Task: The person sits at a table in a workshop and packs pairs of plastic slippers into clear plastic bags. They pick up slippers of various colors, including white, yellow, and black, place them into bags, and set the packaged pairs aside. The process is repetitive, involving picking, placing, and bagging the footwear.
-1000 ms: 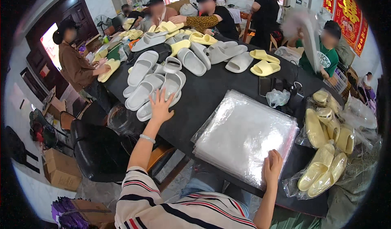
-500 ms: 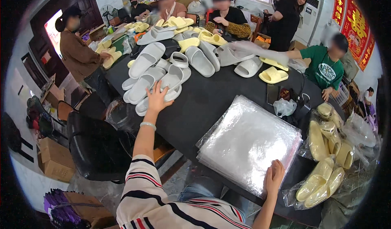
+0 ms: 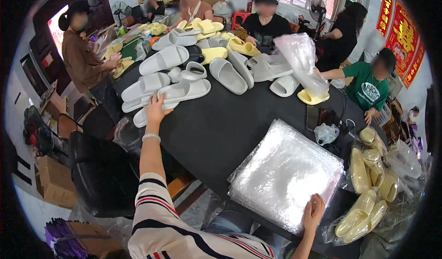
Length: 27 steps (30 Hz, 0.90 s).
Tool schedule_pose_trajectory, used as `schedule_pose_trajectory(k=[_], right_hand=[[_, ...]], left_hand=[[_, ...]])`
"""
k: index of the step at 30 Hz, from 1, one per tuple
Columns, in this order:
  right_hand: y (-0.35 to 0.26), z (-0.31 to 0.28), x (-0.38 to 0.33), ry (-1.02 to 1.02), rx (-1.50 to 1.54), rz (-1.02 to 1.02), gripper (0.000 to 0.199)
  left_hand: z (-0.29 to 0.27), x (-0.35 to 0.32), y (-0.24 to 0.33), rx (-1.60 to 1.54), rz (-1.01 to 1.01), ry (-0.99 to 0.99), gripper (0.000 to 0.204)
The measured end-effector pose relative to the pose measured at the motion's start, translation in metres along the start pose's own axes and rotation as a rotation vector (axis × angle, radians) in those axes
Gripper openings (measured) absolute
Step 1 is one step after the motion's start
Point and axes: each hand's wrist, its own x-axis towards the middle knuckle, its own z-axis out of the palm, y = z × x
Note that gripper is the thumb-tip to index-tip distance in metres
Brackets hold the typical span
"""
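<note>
My left hand [image 3: 157, 110] reaches to the near side of a heap of grey slippers, its fingers spread against a grey slipper [image 3: 186, 91] and another lying partly under it. Beside these sits a grey slipper pair [image 3: 143, 86], with another grey slipper [image 3: 164, 59] behind. My right hand [image 3: 314, 211] rests at the near right edge of a stack of clear plastic bags [image 3: 285, 176], fingers slightly bent and apart, gripping nothing I can see. Right of the stack lie yellow slippers in clear bags [image 3: 361, 215].
Across the dark table [image 3: 202, 139], a person in green [image 3: 368, 86] holds up a clear bag [image 3: 299, 58] over a yellow slipper [image 3: 313, 96]. Other people stand or sit around the far side. A black chair [image 3: 101, 176] stands to my left. A crumpled plastic bag [image 3: 326, 133] lies beyond the stack.
My left hand has shifted left along the grey slippers, and the nearest ones have turned and slid left. The person in green has raised the clear bag upright. My right hand stays by the stack.
</note>
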Motion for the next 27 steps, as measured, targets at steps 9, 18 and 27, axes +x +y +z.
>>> schedule_pose_trajectory(k=[9,18,27], right_hand=[[-0.003,0.0,0.001,0.071,-0.015,-0.019,0.029],[-0.003,-0.022,0.001,0.038,0.135,-0.066,0.042],[0.06,-0.046,-0.012,0.118,0.306,0.233,0.067]], left_hand=[[0.023,-0.033,0.027,0.038,0.027,0.307,0.085],[0.056,-0.103,0.083,-0.605,0.196,-0.038,0.06],[-0.036,-0.212,0.263,-1.092,0.485,-0.808,0.062]])
